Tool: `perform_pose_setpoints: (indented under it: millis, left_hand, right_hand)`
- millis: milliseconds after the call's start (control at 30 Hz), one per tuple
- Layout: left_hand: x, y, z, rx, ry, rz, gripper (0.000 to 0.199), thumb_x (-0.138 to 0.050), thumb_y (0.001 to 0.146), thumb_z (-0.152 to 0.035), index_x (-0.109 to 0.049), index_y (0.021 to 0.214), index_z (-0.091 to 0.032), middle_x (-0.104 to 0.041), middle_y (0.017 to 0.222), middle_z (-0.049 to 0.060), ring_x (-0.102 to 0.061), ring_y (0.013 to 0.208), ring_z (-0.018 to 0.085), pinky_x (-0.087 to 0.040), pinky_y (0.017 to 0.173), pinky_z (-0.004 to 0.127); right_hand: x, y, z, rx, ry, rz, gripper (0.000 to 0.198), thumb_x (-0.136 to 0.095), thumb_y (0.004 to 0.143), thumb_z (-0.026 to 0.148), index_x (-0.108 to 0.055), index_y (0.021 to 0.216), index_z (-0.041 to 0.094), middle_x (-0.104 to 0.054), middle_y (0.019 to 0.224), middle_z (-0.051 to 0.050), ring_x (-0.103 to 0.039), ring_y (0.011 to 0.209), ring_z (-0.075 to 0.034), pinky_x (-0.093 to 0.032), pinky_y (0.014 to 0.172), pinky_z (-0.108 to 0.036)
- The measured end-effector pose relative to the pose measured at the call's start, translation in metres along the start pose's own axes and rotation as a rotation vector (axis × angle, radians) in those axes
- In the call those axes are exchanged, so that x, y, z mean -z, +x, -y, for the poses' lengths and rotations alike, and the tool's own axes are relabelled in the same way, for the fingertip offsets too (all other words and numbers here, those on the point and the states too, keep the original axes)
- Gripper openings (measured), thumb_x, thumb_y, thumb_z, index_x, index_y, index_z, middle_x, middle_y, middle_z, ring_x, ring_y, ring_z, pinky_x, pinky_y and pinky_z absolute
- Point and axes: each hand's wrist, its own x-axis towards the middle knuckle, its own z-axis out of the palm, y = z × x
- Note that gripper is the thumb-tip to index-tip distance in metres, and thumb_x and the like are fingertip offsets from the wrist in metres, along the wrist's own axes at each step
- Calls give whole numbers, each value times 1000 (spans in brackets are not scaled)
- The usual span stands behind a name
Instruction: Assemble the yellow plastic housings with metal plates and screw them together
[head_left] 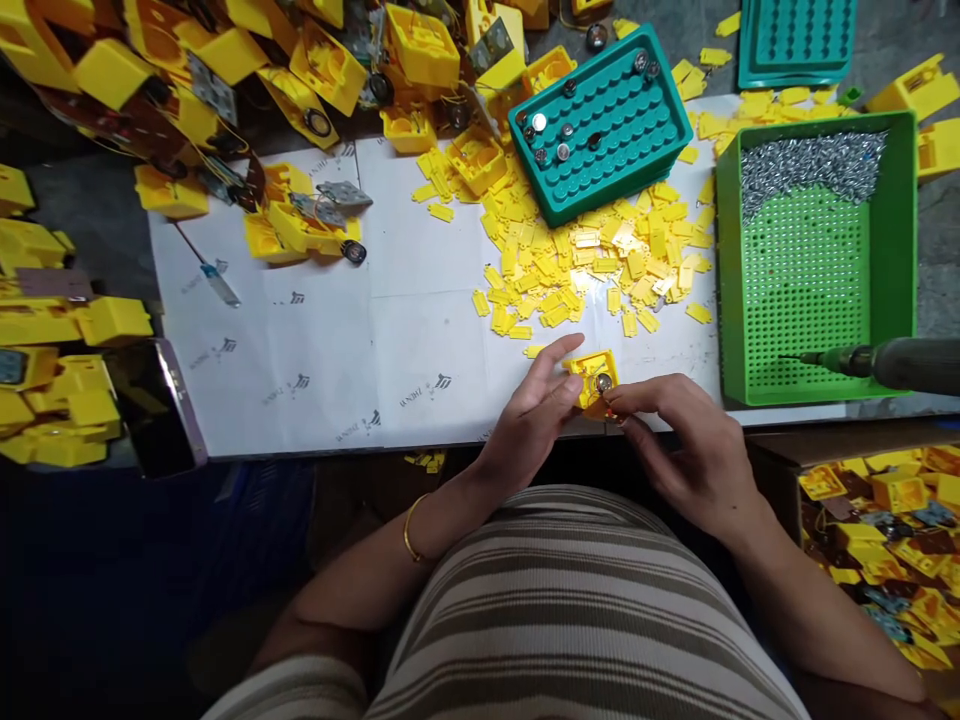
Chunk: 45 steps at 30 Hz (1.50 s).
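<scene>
My left hand (534, 415) is closed around a small yellow plastic housing (582, 365) near the front edge of the table. Its open side faces up, and a round metallic part (603, 382) shows inside. At the housing's right side, the fingertips of my right hand (686, 440) pinch a tiny piece with red on it, perhaps a wire end; the fingers partly hide it. Just beyond the hands, many flat yellow plastic pieces (555, 265) lie in a loose heap.
A teal tray (600, 130) with several round metal parts rests on the heap. To the right stands a green basket (817, 390) of screws, with a power screwdriver (900, 363) over it. A screwdriver (219, 284), a phone (161, 405) and yellow housings (315, 235) lie left.
</scene>
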Motion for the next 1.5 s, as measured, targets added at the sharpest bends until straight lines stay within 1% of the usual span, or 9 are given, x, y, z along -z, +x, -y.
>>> perform_pose_setpoints:
  millis: [133, 267, 400, 600, 867, 1000, 1100, 1233, 1500]
  left_hand:
    - [1, -2, 0, 10, -29, 19, 37, -60, 85, -26, -54, 122, -21, -68, 106, 5, -64, 92, 15, -48, 84, 28]
    - [1, -4, -4, 23, -77, 38, 33, -60, 83, -24, -55, 116, -20, -68, 108, 6, -64, 92, 15, -48, 80, 27]
    - [1, -4, -6, 37, -30, 65, 42, -66, 78, -20, -51, 117, -21, -68, 108, 6, -65, 94, 17, -49, 77, 26]
    - [0, -4, -4, -7, 15, 64, 43, -68, 75, -15, -46, 111, -22, -67, 107, 4, -65, 98, 17, -48, 83, 28]
    - [-6, -2, -2, -12, 18, 12, 37, -65, 71, -8, -47, 101, -22, -68, 93, 0, -63, 77, 10, -47, 70, 23]
    - [-6, -2, -2, -5, 57, 11, 34, -63, 72, -7, -51, 100, -21, -68, 87, -1, -60, 68, 8, -45, 63, 21]
    - [-5, -5, -4, 12, 65, 34, 34, -64, 75, -9, -57, 107, -20, -69, 93, 1, -61, 77, 10, -46, 70, 22]
    - [-3, -10, -7, 64, -12, 115, 34, -63, 80, -15, -61, 114, -20, -69, 103, 4, -62, 93, 14, -45, 85, 26]
    - [1, -12, -5, 29, 40, 172, 40, -60, 82, -13, -59, 121, -21, -67, 106, 4, -60, 97, 16, -42, 92, 31]
  right_hand:
    - [5, 2, 3, 71, -76, 61, 21, -54, 90, 8, -63, 105, 20, -71, 100, -6, -62, 90, -18, -50, 79, -33]
    - [10, 2, 8, 79, -127, 62, 25, -56, 89, 8, -67, 109, 20, -71, 106, -8, -64, 92, -19, -53, 78, -31]
    - [11, 0, 12, 90, -141, 74, 30, -56, 89, 7, -67, 113, 21, -71, 109, -8, -68, 93, -17, -57, 77, -27]
    - [11, 0, 14, 107, -179, 99, 27, -57, 88, 7, -69, 111, 16, -70, 109, -12, -69, 97, -19, -59, 80, -28]
    - [14, 1, 13, 209, -158, 143, 24, -51, 94, 13, -69, 109, 13, -70, 104, -13, -69, 91, -18, -58, 76, -25]
    - [11, -1, 11, 109, -6, 127, 20, -56, 91, 10, -66, 109, 13, -69, 102, -8, -67, 92, -12, -54, 82, -18]
    - [10, 0, 8, 46, 73, 111, 18, -59, 90, 9, -66, 105, 17, -69, 101, -4, -66, 92, -9, -51, 83, -15]
    - [13, 3, 4, 16, 113, 67, 23, -60, 89, 8, -67, 108, 19, -69, 101, -3, -66, 92, -9, -51, 82, -17]
    - [10, 9, 3, -44, 95, 41, 19, -61, 88, 9, -66, 104, 18, -69, 93, -2, -65, 84, -10, -51, 76, -20]
